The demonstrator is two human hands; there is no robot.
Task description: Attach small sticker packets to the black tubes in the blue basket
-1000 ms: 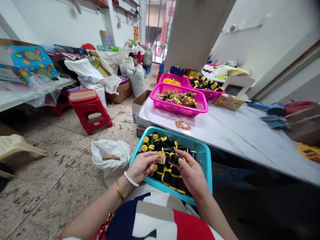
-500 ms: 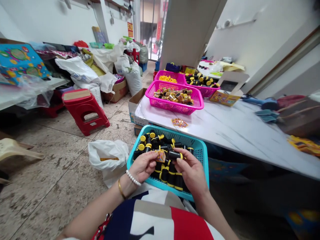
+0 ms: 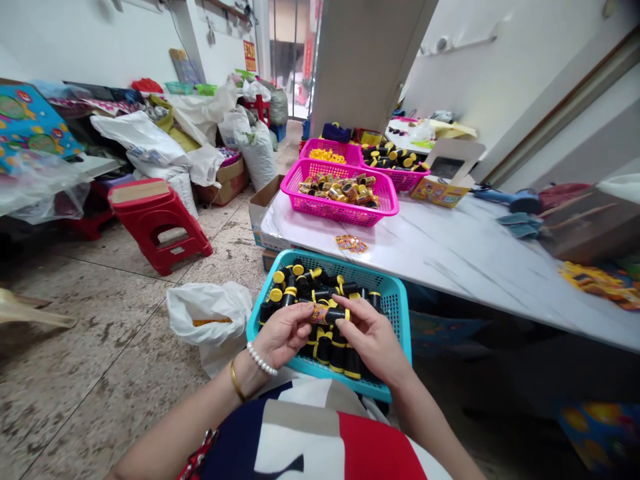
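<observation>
Above a blue basket [image 3: 404, 333] on my lap, my two hands meet. My left hand [image 3: 286, 333] pinches a small orange printed sleeve [image 3: 319, 313] by its left end. My right hand [image 3: 373, 337] grips a black cylinder with a yellow end [image 3: 336, 316] between thumb and fingers. The cylinder's left end meets the sleeve; whether it is inside cannot be made out. Below them, many black cylinders with yellow caps [image 3: 345, 357] fill the basket.
A marble-patterned table [image 3: 430, 247] carries a pink basket [image 3: 345, 215] of orange-wrapped cylinders and some flat orange labels [image 3: 351, 244]. Another pink basket [image 3: 407, 179] holds black and yellow pieces. A white bag [image 3: 210, 307] and red stool [image 3: 163, 223] stand left on the floor.
The sleeve and the black cylinder, apart before, have come together end to end. My right hand has moved left toward my left hand, and the whole view has shifted slightly.
</observation>
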